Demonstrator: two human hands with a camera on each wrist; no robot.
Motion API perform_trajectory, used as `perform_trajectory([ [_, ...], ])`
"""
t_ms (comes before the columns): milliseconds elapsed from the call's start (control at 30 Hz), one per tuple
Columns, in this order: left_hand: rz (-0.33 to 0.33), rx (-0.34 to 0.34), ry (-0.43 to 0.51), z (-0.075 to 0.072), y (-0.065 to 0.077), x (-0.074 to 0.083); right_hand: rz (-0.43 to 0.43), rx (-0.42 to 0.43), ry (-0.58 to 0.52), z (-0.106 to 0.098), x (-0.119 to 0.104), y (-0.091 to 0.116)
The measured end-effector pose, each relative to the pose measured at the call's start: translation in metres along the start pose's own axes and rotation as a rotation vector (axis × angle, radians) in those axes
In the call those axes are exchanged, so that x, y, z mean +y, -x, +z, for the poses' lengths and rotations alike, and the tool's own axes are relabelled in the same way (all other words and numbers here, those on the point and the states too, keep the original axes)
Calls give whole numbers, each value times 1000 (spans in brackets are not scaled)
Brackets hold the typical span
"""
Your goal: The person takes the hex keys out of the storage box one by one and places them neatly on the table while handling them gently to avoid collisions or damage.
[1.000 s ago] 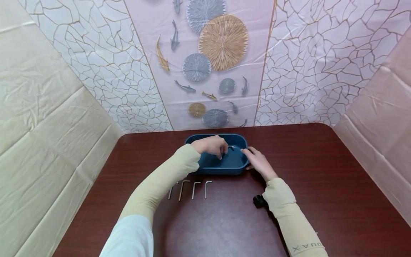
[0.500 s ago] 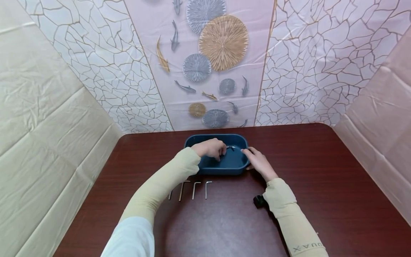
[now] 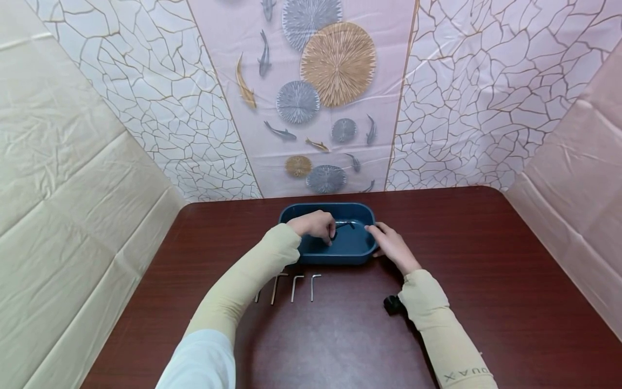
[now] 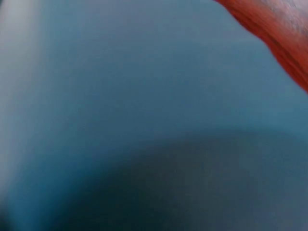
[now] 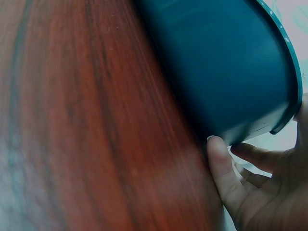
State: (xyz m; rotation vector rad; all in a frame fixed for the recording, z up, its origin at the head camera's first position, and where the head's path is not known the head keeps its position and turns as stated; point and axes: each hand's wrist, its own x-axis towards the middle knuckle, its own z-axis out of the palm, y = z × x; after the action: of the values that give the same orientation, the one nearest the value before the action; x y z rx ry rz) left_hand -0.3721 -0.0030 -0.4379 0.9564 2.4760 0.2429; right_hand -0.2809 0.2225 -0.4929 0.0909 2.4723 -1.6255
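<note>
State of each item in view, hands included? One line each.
Blue tray: right way up on the table.
Dark L-shaped key: inside the tray.
Four L-shaped metal keys: lying side by side, leftmost partly hidden by the left sleeve.
Left hand: in the tray, fingers bent down; hold unclear.
Right hand: gripping the tray's right end.

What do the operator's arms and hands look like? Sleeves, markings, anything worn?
Left grip and right grip: bare hands, no gloves. Left cream sleeve: bunched at its hand end, white sleeve above. Right cream sleeve: dark lettering near the frame's bottom edge. Small black block beside it; can't tell if attached.
</note>
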Motion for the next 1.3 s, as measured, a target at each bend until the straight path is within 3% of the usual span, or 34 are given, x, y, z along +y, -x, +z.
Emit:
perform_trajectory([
  [733,48,-17,58,3,0,-9,12,-10,-1,-1,0,0],
  [1300,90,17,105,5,3,-17,16,-10,-15,-1,0,-1],
])
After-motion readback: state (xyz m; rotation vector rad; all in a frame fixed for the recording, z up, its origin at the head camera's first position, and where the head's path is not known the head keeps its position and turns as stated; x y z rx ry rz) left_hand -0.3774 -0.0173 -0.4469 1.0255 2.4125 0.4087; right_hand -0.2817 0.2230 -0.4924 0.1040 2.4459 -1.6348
